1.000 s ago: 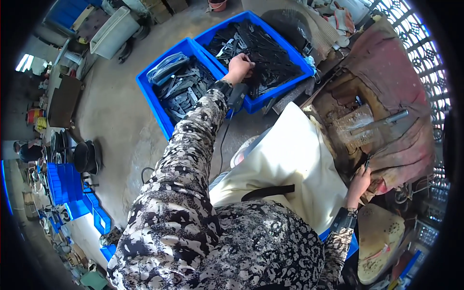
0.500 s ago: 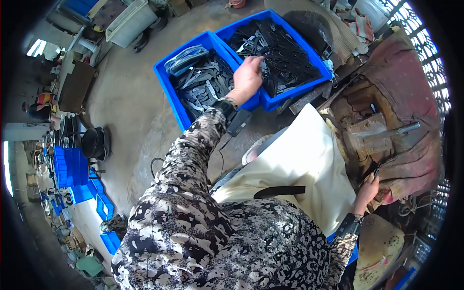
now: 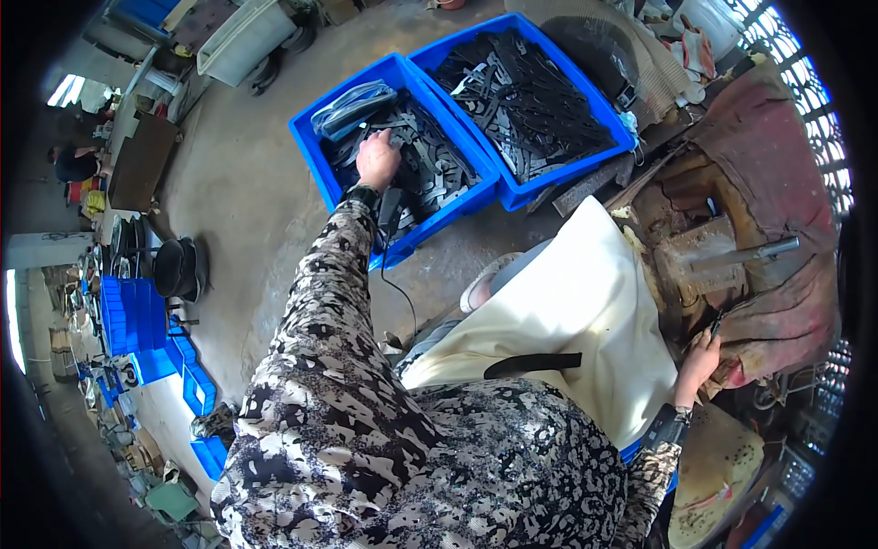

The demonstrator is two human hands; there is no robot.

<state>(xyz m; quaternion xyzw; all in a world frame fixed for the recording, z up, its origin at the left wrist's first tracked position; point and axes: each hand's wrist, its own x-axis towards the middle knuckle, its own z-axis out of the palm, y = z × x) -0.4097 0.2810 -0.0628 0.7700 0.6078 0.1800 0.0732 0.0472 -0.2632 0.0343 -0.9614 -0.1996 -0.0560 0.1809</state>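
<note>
Since the earlier frames, the left hand [image 3: 378,160] has swung from the right bin [image 3: 572,173] to over the grey strips [image 3: 439,169] in the left bin [image 3: 444,218]; I cannot tell whether its curled fingers hold one. I see the right hand [image 3: 700,366] gripping a small dark piece [image 3: 716,325] by the red cloth [image 3: 791,311]

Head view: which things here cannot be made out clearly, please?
All in the head view:
Whether the left hand grips anything in the blue box: the hand covers it.
The dark thing in the right hand: too small to identify.
One shoe: partly hidden by the white cloth.
</note>
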